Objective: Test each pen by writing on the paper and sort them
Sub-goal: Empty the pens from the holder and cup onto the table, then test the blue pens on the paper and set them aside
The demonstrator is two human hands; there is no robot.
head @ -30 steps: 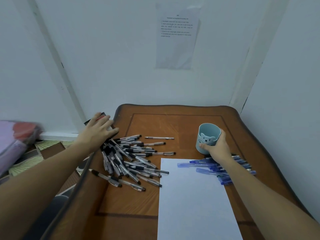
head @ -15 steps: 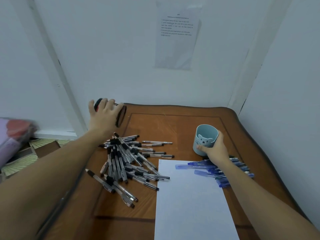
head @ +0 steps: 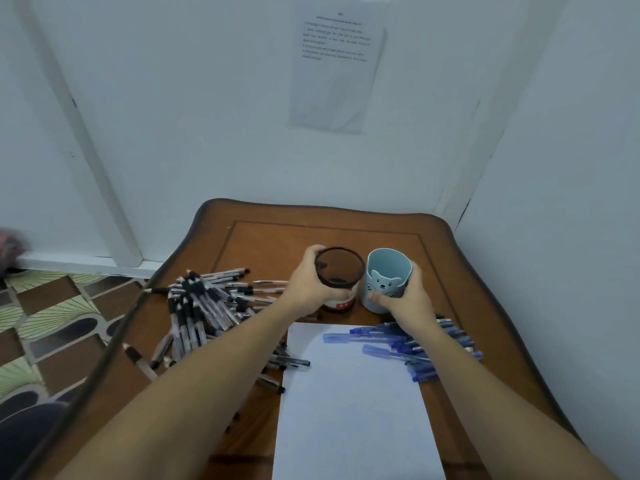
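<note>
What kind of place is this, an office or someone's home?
Probably a room corner at home, set up for a task: a small wooden table against white walls, patterned floor tiles, and a printed sheet on the wall.

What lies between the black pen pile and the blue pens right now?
In the head view, the white paper lies between the black pens and the blue pens, a few blue ones overlapping its edge.

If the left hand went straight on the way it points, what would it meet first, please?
The left hand, gripping the dark cup, would likely nudge the blue cup; depth unclear.
</note>
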